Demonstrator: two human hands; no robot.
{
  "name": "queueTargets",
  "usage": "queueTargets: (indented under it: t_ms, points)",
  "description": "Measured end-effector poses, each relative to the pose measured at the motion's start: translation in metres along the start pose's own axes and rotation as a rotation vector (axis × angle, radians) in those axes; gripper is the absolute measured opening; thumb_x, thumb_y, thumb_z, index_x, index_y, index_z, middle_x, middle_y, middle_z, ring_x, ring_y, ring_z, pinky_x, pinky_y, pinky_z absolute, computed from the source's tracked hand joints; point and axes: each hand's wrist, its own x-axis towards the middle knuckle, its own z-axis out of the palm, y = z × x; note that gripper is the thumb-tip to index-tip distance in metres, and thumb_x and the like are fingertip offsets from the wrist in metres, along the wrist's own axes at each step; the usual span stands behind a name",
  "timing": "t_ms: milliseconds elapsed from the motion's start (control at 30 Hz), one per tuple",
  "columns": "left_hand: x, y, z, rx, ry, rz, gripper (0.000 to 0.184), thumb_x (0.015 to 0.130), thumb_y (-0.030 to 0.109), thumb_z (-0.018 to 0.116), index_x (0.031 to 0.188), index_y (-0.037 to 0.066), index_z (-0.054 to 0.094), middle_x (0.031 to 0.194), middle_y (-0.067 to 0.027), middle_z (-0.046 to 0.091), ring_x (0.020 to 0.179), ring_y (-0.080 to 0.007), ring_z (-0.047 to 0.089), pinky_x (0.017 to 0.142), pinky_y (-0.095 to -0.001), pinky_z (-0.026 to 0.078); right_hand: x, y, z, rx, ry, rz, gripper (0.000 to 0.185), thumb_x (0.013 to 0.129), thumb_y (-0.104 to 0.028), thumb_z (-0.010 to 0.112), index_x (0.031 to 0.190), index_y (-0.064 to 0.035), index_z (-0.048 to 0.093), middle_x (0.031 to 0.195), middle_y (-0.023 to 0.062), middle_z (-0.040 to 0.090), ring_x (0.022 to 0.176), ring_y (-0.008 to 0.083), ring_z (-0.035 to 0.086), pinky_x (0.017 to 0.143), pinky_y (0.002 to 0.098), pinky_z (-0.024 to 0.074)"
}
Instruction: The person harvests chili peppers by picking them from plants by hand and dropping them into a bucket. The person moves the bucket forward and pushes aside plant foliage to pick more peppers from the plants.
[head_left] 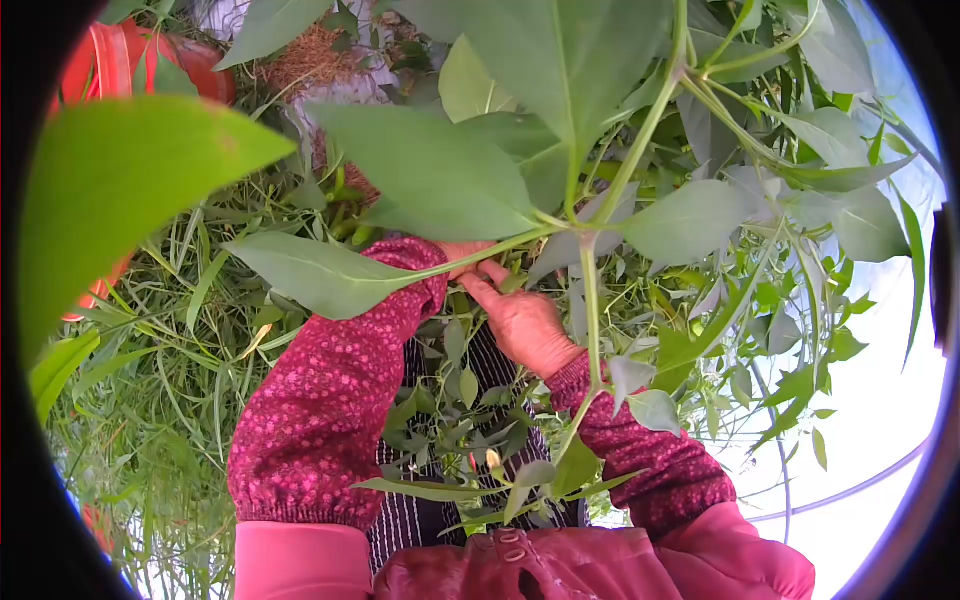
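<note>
My left hand reaches into the plants at the centre, mostly hidden behind a leaf and my sleeve. Its fingers are not clear to see. Touching it from the right is my right hand, whose fingers are drawn together and point up and left. A small green piece shows beside those fingers; whether it is a leaf or a pepper I cannot tell. What the fingertips hold, if anything, is hidden. In front of both hands crosses a forked green stem with broad leaves.
Slim green peppers hang up and left of my hands. A red container or bag stands at the upper left. Grassy weeds fill the left side. Bright whitish sheeting lies at the right, with a thin hose or cord.
</note>
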Motion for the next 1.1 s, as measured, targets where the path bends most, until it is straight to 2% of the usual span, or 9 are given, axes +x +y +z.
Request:
queueTargets:
  t_ms: [167,300,367,400,500,633,833,867,1100]
  points:
    - [-0.023,0.005,-0.005,0.097,0.124,0.204,0.03,0.069,0.029,0.067,0.089,0.007,0.065,0.079,-0.0149,0.062,0.077,-0.0328,0.061,0.068,-0.0416,0.049,0.003,-0.003,-0.009,0.001,0.037,-0.077,0.072,0.069,0.0,0.055,0.136,-0.0176,0.035,0.121,0.0168,0.05,0.07,0.027,0.063,0.059,0.0389,0.0505]
    - [-0.032,0.001,-0.004,0.009,0.243,0.322,0.031,0.067,0.036,0.065,0.087,0.011,0.066,0.078,-0.0134,0.061,0.082,-0.0314,0.06,0.071,-0.0425,0.047,0.006,-0.009,-0.016,-0.002,-0.073,0.021,0.07,0.069,0.0,0.055,0.135,-0.0155,0.036,0.083,0.0117,0.059,0.065,0.0274,0.06,0.056,0.0404,0.0485]
    - [-0.019,-0.014,0.017,-0.446,-0.204,0.074,0.048,0.071,0.022,0.067,0.116,0.011,0.055,0.123,-0.0142,0.051,0.11,-0.0306,0.049,0.093,-0.0377,0.043,0.005,-0.01,-0.018,0.041,0.029,-0.021,0.069,0.068,-0.001,0.055,0.133,-0.0145,0.037,0.078,0.0101,0.06,0.066,0.0287,0.06,0.058,0.0416,0.0484]
    - [-0.018,-0.025,0.026,0.042,0.144,0.456,0.035,0.076,0.023,0.06,0.109,0.012,0.06,0.115,-0.0147,0.055,0.105,-0.0296,0.053,0.09,-0.0335,0.045,0.005,-0.01,-0.022,0.091,0.011,-0.003,0.067,0.068,-0.002,0.056,0.131,-0.0132,0.038,0.088,0.0131,0.061,0.072,0.0303,0.061,0.063,0.0425,0.0495]
    - [-0.037,0.023,-0.027,0.259,0.0,0.166,0.027,0.076,0.023,0.056,0.098,0.009,0.062,0.102,-0.0129,0.057,0.098,-0.0266,0.056,0.092,-0.0327,0.044,0.008,-0.009,-0.021,0.005,0.289,-0.119,0.066,0.067,-0.003,0.058,0.129,-0.0128,0.039,0.098,0.0158,0.06,0.082,0.0316,0.061,0.067,0.042,0.0509]
    - [-0.052,0.038,-0.029,0.376,0.19,0.104,0.024,0.073,0.028,0.057,0.085,0.008,0.063,0.082,-0.0086,0.056,0.084,-0.0247,0.059,0.093,-0.0403,0.043,0.005,-0.011,-0.026,0.029,-0.06,0.085,0.067,0.068,0.001,0.056,0.132,-0.0126,0.038,0.126,0.0111,0.047,0.092,0.0313,0.06,0.074,0.0407,0.0517]
    - [-0.069,0.049,-0.071,0.45,0.094,-0.205,0.025,0.071,0.03,0.058,0.081,0.007,0.062,0.075,-0.0059,0.055,0.078,-0.0244,0.06,0.091,-0.0437,0.044,0.008,-0.01,-0.019,0.037,0.061,-0.028,0.061,0.067,-0.004,0.061,0.125,-0.0099,0.041,0.119,0.0162,0.051,0.082,0.0334,0.061,0.073,0.0428,0.051]
    - [-0.059,0.046,-0.054,0.441,0.617,-0.02,0.024,0.073,0.03,0.058,0.077,0.007,0.062,0.064,-0.0037,0.053,0.07,-0.0236,0.06,0.08,-0.0463,0.049,0.005,-0.006,-0.03,0.069,-0.047,0.118,0.062,0.067,-0.003,0.061,0.126,-0.0111,0.042,0.114,0.017,0.054,0.088,0.0343,0.059,0.08,0.0426,0.0482]
    - [0.006,0.011,-0.055,-0.135,0.591,-0.527,0.021,0.081,0.017,0.052,0.097,0.005,0.059,0.085,-0.0118,0.066,0.082,-0.0289,0.065,0.074,-0.0468,0.046,-0.002,0.013,-0.021,-0.09,0.012,0.018,0.068,0.068,0.001,0.057,0.133,-0.0125,0.039,0.125,0.019,0.05,0.1,0.0345,0.058,0.084,0.0381,0.0481]
